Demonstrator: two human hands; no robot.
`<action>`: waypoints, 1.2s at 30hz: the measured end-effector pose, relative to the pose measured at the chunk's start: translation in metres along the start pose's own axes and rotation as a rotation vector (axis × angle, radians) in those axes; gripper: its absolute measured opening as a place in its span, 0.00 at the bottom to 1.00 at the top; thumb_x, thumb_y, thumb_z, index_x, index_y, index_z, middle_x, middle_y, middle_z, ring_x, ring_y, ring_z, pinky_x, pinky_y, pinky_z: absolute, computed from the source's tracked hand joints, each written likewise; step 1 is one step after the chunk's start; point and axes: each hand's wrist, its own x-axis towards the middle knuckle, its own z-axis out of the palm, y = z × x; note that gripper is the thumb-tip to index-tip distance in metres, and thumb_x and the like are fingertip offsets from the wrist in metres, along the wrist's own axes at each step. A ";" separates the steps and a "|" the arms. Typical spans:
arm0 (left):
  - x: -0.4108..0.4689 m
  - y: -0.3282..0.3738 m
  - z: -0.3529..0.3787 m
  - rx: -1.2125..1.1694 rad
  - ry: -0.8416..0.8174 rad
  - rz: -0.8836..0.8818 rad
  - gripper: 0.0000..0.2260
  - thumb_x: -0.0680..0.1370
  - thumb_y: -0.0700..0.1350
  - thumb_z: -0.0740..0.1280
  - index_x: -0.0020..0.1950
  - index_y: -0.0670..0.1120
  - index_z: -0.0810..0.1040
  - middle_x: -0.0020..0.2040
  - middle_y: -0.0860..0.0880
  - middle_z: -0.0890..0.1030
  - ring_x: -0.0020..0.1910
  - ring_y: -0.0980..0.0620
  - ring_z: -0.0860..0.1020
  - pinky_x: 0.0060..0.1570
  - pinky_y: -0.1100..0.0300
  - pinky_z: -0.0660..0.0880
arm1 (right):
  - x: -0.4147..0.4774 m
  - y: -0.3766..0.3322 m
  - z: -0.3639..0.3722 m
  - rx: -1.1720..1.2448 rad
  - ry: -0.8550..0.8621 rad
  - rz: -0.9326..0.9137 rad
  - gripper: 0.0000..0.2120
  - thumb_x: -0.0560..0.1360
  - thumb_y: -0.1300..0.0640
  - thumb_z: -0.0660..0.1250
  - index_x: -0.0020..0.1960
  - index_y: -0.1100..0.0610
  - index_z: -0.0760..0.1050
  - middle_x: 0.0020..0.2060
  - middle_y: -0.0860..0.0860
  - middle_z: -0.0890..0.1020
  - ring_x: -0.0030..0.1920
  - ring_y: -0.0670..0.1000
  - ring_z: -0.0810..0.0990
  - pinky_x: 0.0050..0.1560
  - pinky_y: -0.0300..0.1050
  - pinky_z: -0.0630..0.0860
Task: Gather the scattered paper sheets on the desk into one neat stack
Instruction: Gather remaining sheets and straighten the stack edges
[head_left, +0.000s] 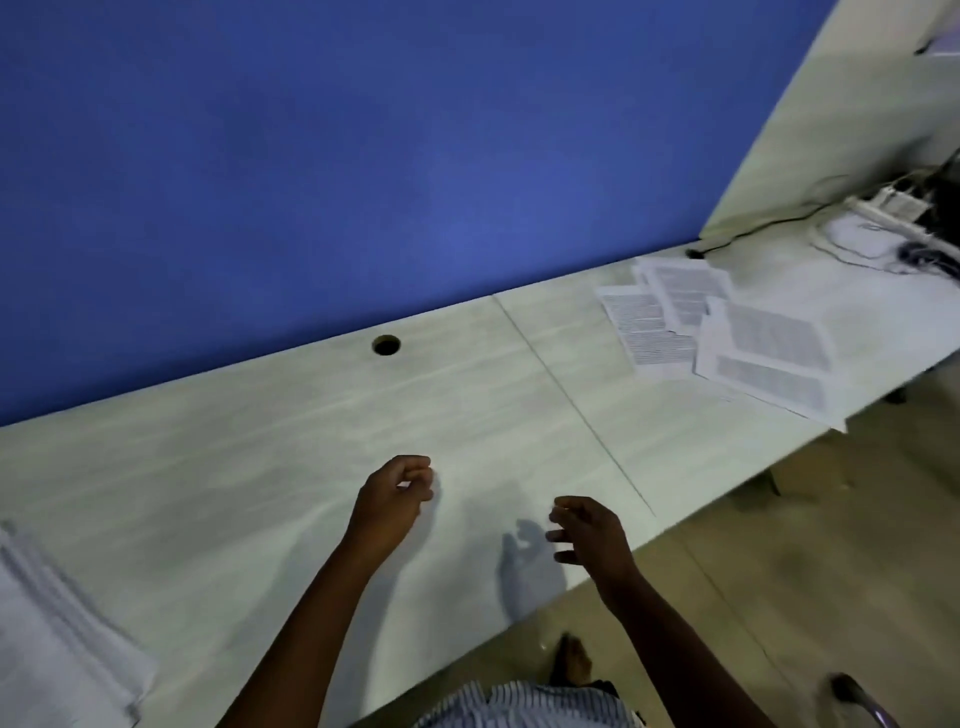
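Several printed paper sheets (722, 332) lie fanned and overlapping on the pale desk (311, 441) at the far right, one corner reaching past the desk's front edge. Another pile of white sheets (57, 634) sits at the lower left, cut off by the frame. My left hand (395, 499) hovers over the middle of the desk with its fingers curled in and nothing in them. My right hand (587, 530) hangs near the front edge, fingers loosely apart and empty. Both hands are far from either group of papers.
A blue partition (363, 156) backs the desk, with a round cable hole (386, 345) near it. A white power strip (893, 202) and tangled cables (878, 244) lie at the far right corner. A seam (571, 400) splits the desktop. Tan floor (779, 571) lies to the right.
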 end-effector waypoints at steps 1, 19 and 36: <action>0.002 0.003 0.014 0.000 -0.011 0.001 0.07 0.80 0.42 0.68 0.51 0.54 0.80 0.50 0.51 0.84 0.47 0.49 0.85 0.49 0.48 0.79 | 0.002 0.000 -0.011 0.009 0.007 0.005 0.06 0.78 0.61 0.69 0.54 0.59 0.79 0.46 0.59 0.84 0.41 0.55 0.85 0.40 0.51 0.79; 0.031 0.038 0.266 0.033 -0.009 -0.139 0.08 0.80 0.42 0.67 0.59 0.48 0.80 0.52 0.46 0.84 0.43 0.53 0.83 0.38 0.63 0.76 | 0.120 -0.005 -0.208 0.009 -0.101 0.075 0.05 0.78 0.61 0.68 0.53 0.60 0.79 0.47 0.56 0.85 0.39 0.51 0.83 0.36 0.46 0.78; 0.097 0.090 0.374 0.201 -0.256 -0.086 0.07 0.81 0.44 0.66 0.59 0.48 0.79 0.54 0.46 0.83 0.44 0.54 0.83 0.37 0.63 0.77 | 0.161 -0.026 -0.296 0.116 0.104 0.078 0.05 0.79 0.60 0.67 0.53 0.57 0.79 0.49 0.57 0.84 0.42 0.52 0.85 0.38 0.47 0.80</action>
